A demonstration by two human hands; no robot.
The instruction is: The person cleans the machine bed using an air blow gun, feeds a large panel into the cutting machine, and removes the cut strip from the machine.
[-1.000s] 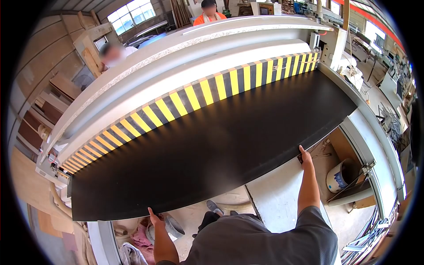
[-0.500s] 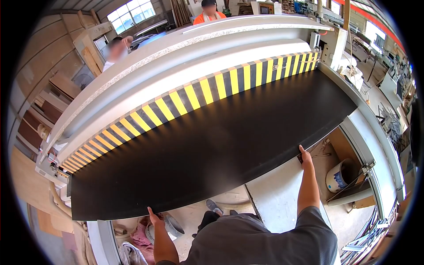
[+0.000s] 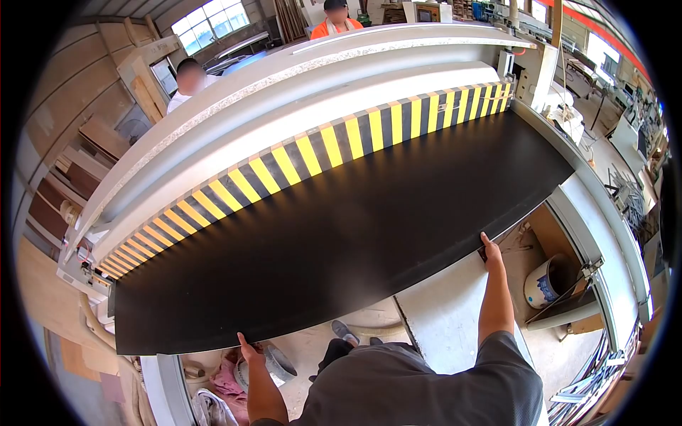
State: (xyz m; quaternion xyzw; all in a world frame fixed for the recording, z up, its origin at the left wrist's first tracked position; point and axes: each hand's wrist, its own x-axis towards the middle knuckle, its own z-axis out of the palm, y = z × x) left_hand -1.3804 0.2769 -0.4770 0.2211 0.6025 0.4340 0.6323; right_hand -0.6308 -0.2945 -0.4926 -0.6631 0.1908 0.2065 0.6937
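Note:
A large black panel (image 3: 341, 220) lies flat in front of me, its far edge along or under the yellow-and-black striped beam (image 3: 346, 138) of a machine. My left hand (image 3: 249, 349) grips the near edge towards the left, thumb on top and fingers curled underneath, mostly hidden. Further right, my right hand (image 3: 490, 250) holds the same edge in a similar way, with its thumb up over the rim. Both arms reach forward from my body.
Behind the machine's white cover (image 3: 298, 64) are a person in orange (image 3: 335, 28) and another in white (image 3: 188, 89). A white support table (image 3: 455, 302), metal rails (image 3: 600, 227) and a bucket (image 3: 545, 284) lie to the right. Pink cloth (image 3: 229, 383) sits below my left hand.
The person in white behind the machine has lowered a raised arm from beside their head. My hands and the black panel show no visible movement.

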